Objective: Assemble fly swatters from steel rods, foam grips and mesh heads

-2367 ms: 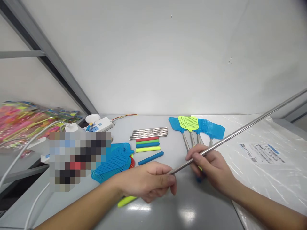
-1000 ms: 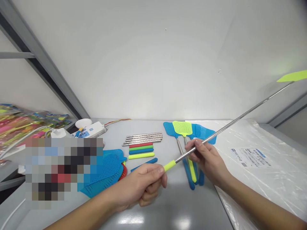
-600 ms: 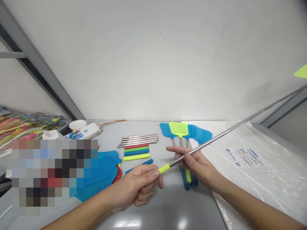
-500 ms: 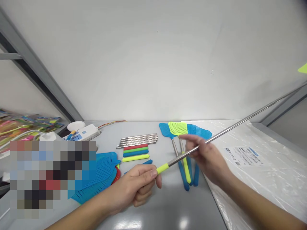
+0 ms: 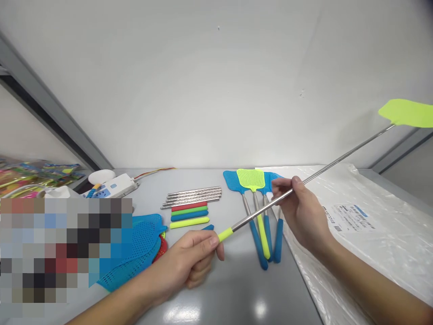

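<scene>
Above the grey surface [image 5: 237,293], a yellow-green fly swatter [image 5: 325,169] is held aslant, its head [image 5: 407,113] raised toward the right edge. Its handle [image 5: 225,234] is clasped by the left hand [image 5: 194,258]; its metal rod [image 5: 260,211] is pinched by the right hand [image 5: 304,214]. Other swatters [image 5: 251,178] are laid, heads toward the back edge.

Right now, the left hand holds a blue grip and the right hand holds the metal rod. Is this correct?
Not quite: the head view shows the grip in the left hand as yellow-green, not blue. The right hand does hold the metal rod.
</scene>
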Action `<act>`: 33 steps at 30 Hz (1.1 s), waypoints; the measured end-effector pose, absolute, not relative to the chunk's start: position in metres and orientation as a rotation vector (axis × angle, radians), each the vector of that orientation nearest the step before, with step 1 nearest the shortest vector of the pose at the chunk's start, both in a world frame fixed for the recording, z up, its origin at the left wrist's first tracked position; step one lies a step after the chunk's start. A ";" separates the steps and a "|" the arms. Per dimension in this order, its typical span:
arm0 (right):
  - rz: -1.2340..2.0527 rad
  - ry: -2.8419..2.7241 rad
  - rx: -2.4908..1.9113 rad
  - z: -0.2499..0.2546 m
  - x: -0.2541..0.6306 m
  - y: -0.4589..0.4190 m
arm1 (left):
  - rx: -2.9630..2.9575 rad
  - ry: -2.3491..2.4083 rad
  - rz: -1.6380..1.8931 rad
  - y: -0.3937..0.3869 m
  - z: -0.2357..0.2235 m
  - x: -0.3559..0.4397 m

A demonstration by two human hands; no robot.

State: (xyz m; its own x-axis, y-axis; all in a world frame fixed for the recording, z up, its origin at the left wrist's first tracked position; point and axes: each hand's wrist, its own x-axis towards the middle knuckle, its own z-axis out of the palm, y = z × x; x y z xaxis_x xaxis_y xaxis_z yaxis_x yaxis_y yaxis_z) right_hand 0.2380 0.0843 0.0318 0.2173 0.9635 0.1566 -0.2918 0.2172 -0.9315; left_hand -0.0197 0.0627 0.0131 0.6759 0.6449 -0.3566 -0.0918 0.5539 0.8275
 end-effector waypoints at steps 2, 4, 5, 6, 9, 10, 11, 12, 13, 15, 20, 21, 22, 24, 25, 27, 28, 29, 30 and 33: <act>1.115 -1.026 -0.944 0.029 0.230 0.079 | 0.871 0.696 0.471 0.058 0.013 -0.017; 1.174 -1.142 -0.943 0.025 0.222 0.072 | 0.869 0.683 0.467 0.053 0.013 -0.015; 1.194 -1.188 -0.938 0.024 0.218 0.069 | 0.872 0.680 0.467 0.052 0.013 -0.015; 1.206 -1.223 -0.933 0.022 0.216 0.066 | 0.876 0.675 0.464 0.051 0.012 -0.015; 1.211 -1.290 -0.954 0.019 0.212 0.061 | 0.894 0.667 0.448 0.050 0.011 -0.017; 1.214 -1.313 -0.971 0.019 0.212 0.060 | 0.897 0.665 0.436 0.051 0.010 -0.017; 1.226 -1.336 -0.985 0.018 0.212 0.060 | 0.895 0.661 0.423 0.051 0.010 -0.017; 1.245 -1.355 -0.992 0.017 0.213 0.060 | 0.893 0.655 0.413 0.050 0.010 -0.016; 1.269 -1.372 -0.990 0.017 0.213 0.060 | 0.890 0.649 0.409 0.050 0.010 -0.016; 1.305 -1.408 -0.969 0.019 0.216 0.063 | 0.882 0.639 0.418 0.050 0.011 -0.014; 1.075 -1.144 -0.917 0.038 0.242 0.083 | 0.889 0.662 0.454 0.049 0.014 -0.013; 0.994 -1.035 -0.914 0.042 0.251 0.089 | 0.893 0.669 0.448 0.049 0.014 -0.014; 0.918 -0.944 -0.921 0.045 0.259 0.094 | 0.894 0.675 0.439 0.049 0.013 -0.014; 0.800 -0.807 -0.934 0.048 0.273 0.103 | 0.894 0.685 0.425 0.050 0.011 -0.014; 0.767 -0.764 -0.937 0.047 0.278 0.106 | 0.894 0.686 0.421 0.050 0.010 -0.015; 0.747 -0.720 -0.929 0.044 0.279 0.108 | 0.895 0.693 0.423 0.050 0.008 -0.015; 0.749 -0.714 -0.923 0.042 0.276 0.107 | 0.897 0.700 0.429 0.050 0.007 -0.015; 0.755 -0.716 -0.920 0.039 0.271 0.104 | 0.898 0.709 0.436 0.050 0.007 -0.015; 0.766 -0.729 -0.924 0.036 0.263 0.099 | 0.896 0.718 0.442 0.050 0.007 -0.016; 0.868 -0.859 -0.989 0.025 0.234 0.079 | 0.891 0.726 0.443 0.049 0.008 -0.016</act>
